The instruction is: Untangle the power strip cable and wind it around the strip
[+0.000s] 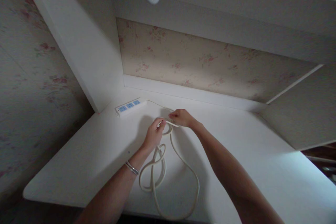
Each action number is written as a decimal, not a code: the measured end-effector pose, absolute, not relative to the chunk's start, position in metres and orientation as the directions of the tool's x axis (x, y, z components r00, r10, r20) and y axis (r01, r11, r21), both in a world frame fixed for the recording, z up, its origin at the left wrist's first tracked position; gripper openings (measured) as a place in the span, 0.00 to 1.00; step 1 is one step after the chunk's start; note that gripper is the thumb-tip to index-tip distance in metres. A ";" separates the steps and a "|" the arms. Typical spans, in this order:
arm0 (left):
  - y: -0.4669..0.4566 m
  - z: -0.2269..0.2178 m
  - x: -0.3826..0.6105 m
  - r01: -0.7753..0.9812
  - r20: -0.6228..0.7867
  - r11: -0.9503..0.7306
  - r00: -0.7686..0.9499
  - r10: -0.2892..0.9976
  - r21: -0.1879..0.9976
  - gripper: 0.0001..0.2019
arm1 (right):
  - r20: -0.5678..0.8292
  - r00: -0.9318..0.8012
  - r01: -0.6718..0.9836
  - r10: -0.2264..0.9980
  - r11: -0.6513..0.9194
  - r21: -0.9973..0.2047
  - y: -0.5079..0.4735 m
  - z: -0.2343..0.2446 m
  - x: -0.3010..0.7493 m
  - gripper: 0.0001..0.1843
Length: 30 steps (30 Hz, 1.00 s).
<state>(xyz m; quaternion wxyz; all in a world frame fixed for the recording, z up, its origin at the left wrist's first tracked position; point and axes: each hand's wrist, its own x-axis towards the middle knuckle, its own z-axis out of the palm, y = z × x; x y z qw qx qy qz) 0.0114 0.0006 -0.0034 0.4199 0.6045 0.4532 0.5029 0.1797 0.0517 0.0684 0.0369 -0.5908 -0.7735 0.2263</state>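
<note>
A long cream-white power cord [198,182] runs in loose loops across the white desk, partly hanging near its front edge. My left hand [154,133] is closed around a section of this cord, with a small coil just beyond the fingers. To its right, my right hand [183,117] is pinched shut on the cord where it comes from the power strip; its fingertips partly hide the grip. The white power strip [130,106] with blue sockets lies flat at the back left, apart from both hands. The cord's plug cannot be made out.
The white desktop [252,161] is bounded by a slanting side panel [81,35] at left and a low back strip [189,94]. Overhead, a shelf [210,21] and a hanging white loop [153,0] sit above the hands. Floral wallpaper [178,54] covers the back wall.
</note>
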 end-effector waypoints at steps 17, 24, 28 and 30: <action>-0.002 0.001 0.009 -0.103 0.114 -0.123 -0.083 0.990 0.987 0.15 | -0.005 -0.232 0.966 0.973 0.230 -0.119 -0.061 0.018 0.164 0.20; -0.003 0.001 0.005 -0.096 0.115 -0.132 -0.165 0.980 0.987 0.16 | -0.012 -0.037 0.998 0.999 0.036 -0.052 -0.066 0.007 0.223 0.18; 0.000 -0.001 0.005 -0.134 0.112 -0.135 -0.165 0.980 0.982 0.16 | -0.001 0.320 0.942 0.947 -0.319 -0.109 -0.064 0.001 0.287 0.18; 0.002 -0.004 0.005 -0.148 0.105 -0.130 -0.164 0.981 0.980 0.16 | 0.004 0.524 0.841 0.852 -0.517 -0.157 -0.062 0.002 0.321 0.18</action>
